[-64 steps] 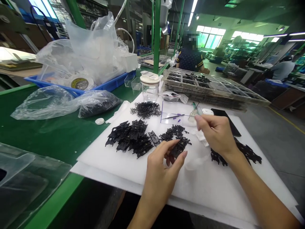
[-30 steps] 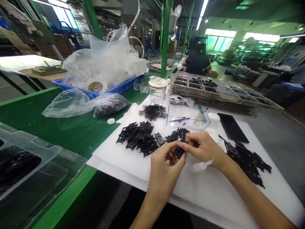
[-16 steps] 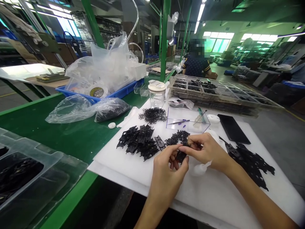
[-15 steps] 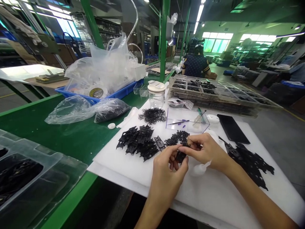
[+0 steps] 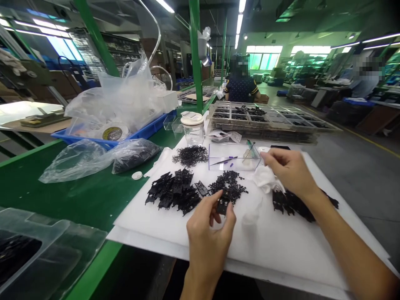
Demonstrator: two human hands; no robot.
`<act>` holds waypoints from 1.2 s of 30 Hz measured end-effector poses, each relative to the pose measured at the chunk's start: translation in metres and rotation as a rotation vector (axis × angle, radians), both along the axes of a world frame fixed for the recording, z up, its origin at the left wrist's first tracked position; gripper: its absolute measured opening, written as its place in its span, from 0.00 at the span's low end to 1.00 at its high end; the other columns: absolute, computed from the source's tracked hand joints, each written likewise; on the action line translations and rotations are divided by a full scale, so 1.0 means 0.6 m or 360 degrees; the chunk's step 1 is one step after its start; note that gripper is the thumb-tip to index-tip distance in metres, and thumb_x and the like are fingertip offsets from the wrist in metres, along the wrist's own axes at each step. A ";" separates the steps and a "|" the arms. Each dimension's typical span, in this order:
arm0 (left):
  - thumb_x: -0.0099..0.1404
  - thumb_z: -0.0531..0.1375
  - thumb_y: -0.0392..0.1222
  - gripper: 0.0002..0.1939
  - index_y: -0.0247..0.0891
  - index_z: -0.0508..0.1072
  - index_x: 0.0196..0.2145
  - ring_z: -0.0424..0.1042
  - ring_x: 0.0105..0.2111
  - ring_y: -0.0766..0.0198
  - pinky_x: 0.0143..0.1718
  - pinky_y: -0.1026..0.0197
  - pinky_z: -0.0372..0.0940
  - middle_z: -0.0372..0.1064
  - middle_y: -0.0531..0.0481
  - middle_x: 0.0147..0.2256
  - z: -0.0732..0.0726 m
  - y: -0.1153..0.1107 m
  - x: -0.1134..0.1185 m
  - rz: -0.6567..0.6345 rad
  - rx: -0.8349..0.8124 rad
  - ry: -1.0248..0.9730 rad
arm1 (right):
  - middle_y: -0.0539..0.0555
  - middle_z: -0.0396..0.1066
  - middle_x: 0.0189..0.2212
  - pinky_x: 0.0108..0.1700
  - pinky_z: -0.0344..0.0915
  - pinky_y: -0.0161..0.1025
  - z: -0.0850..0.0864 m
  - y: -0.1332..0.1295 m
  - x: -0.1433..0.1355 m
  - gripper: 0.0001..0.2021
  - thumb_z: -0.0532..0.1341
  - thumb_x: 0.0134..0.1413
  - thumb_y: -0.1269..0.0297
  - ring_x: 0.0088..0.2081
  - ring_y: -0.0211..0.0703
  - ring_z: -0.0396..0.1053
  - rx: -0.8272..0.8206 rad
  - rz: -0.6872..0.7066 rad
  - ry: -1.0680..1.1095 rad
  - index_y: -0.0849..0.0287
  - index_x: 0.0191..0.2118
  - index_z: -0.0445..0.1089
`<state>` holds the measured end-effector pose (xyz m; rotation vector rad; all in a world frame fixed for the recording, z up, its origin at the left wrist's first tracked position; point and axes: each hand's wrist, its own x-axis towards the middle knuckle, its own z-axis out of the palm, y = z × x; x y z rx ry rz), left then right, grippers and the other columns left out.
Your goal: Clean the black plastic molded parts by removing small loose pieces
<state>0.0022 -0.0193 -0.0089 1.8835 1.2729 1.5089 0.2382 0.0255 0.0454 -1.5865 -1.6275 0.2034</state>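
My left hand (image 5: 208, 227) pinches a small black plastic part (image 5: 223, 205) between thumb and fingers, over the white work board. Beside a small white dish (image 5: 261, 149), my right hand (image 5: 289, 171) is raised with its fingertips drawn together; whatever they hold, if anything, is hidden. Just beyond my left hand lies a pile of tiny black pieces (image 5: 228, 181). A heap of flat black plastic parts (image 5: 175, 189) is to its left, with thin black pieces (image 5: 191, 156) behind. More black parts (image 5: 290, 204) lie partly under my right forearm.
A clear box (image 5: 234, 157) with tweezers (image 5: 224, 161) stands mid-board, near a lidded jar (image 5: 193, 129). White tissue (image 5: 267, 178) and a blurred translucent white bottle (image 5: 251, 214) lie on the board (image 5: 275, 254). Compartment trays (image 5: 265, 123) are stacked behind. A co-worker (image 5: 240, 85) sits beyond.
My right hand has left the black part and moved right and up to the white dish. The left hand keeps the part. The view has shifted right.
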 end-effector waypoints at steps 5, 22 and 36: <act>0.68 0.64 0.39 0.13 0.33 0.79 0.49 0.70 0.32 0.59 0.35 0.58 0.66 0.71 0.48 0.35 0.011 0.022 -0.047 0.0312 0.0279 0.0385 | 0.47 0.59 0.19 0.29 0.53 0.38 0.018 -0.003 0.076 0.14 0.60 0.58 0.59 0.24 0.38 0.57 -0.0161 -0.0499 -0.0306 0.57 0.23 0.66; 0.68 0.62 0.40 0.17 0.27 0.80 0.50 0.66 0.43 0.44 0.45 0.46 0.65 0.69 0.38 0.40 -0.011 0.056 -0.072 0.0590 0.0338 0.0654 | 0.57 0.78 0.31 0.27 0.57 0.41 0.008 -0.015 0.108 0.08 0.73 0.40 0.58 0.30 0.51 0.73 -0.1245 -0.0532 -0.0618 0.56 0.27 0.79; 0.67 0.64 0.33 0.04 0.37 0.78 0.40 0.70 0.35 0.60 0.36 0.57 0.65 0.73 0.48 0.36 0.012 0.034 -0.047 0.0311 0.0432 0.0137 | 0.47 0.68 0.21 0.23 0.54 0.34 0.035 -0.014 0.038 0.14 0.64 0.62 0.51 0.21 0.36 0.62 -0.0085 -0.0010 0.0219 0.58 0.37 0.74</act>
